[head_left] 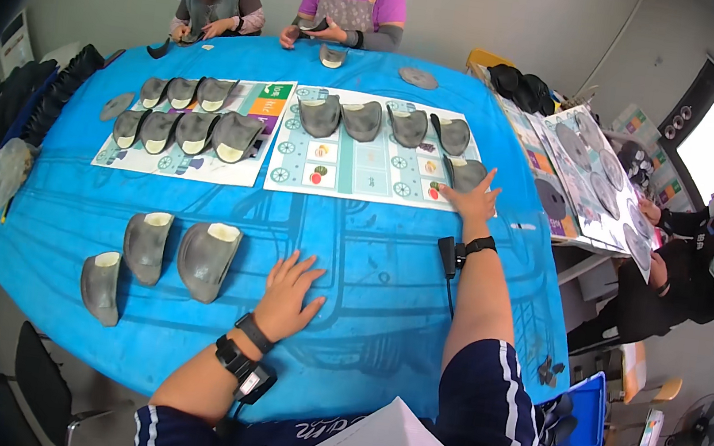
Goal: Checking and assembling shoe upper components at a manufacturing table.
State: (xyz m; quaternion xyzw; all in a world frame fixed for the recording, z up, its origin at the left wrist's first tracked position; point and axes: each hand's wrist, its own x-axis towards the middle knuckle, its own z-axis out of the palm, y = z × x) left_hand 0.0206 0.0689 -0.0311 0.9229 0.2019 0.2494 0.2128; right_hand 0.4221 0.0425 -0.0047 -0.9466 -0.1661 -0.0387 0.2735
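1. My right hand [471, 200] is reaching to the far right, with fingers and thumb spreading apart at the near edge of a grey curved piece [465, 173]; they seem to be touching it rather than closing around it.
2. That piece is lying near the right edge of the right mat [335, 186], just nearer me than a row of four similar pieces [361, 120].
3. My left hand [288, 293] is resting palm down on the blue tablecloth [370, 260], fingers slightly apart, holding nothing.
4. On the left mat [243, 169], seven pieces are standing in two rows: three in the far row [182, 93], four in the near row [158, 132]. That side is looking set out.
5. On the right mat, I am judging the far row done, while the near row is having only the one piece by my fingers.
6. Three loose pieces [207, 263] are lying off the mats, to the near left, probably remaining to be arranged.
7. Across the table, a person in a purple top [391, 3] is handling another dark piece [313, 25].
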